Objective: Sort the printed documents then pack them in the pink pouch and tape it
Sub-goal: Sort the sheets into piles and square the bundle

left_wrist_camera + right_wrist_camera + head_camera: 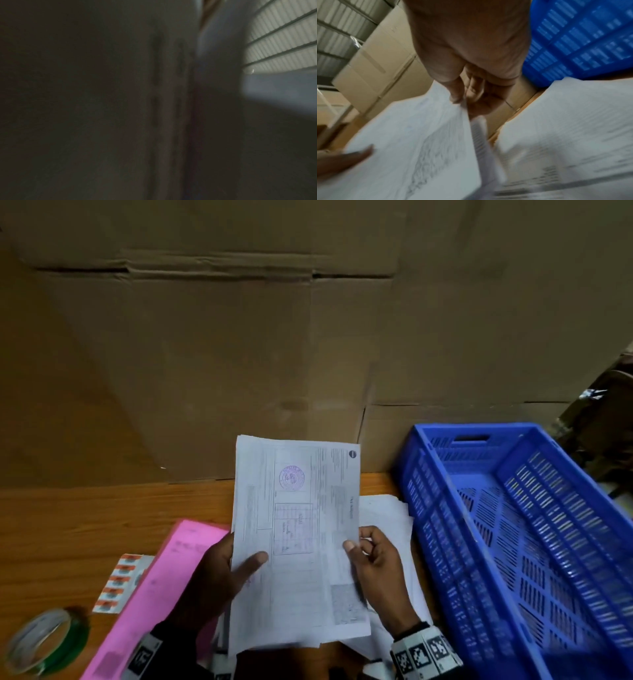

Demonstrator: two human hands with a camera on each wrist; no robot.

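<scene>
I hold a stack of printed documents (294,542) upright over the wooden table. My left hand (219,573) grips its left edge, thumb on the front sheet. My right hand (370,556) pinches the right edge of the top sheet (412,142) between thumb and fingers. More white sheets (390,522) lie flat on the table under my right hand, also seen in the right wrist view (570,128). The pink pouch (161,590) lies flat to the left, partly under my left hand. A roll of tape (44,642) with a green core sits at the bottom left. The left wrist view is dark and blurred.
A blue slatted plastic crate (524,529) stands on the right, close to my right hand. A strip of orange-and-white labels (118,583) lies left of the pouch. Brown cardboard boxes (239,337) form a wall behind the wooden table (85,525).
</scene>
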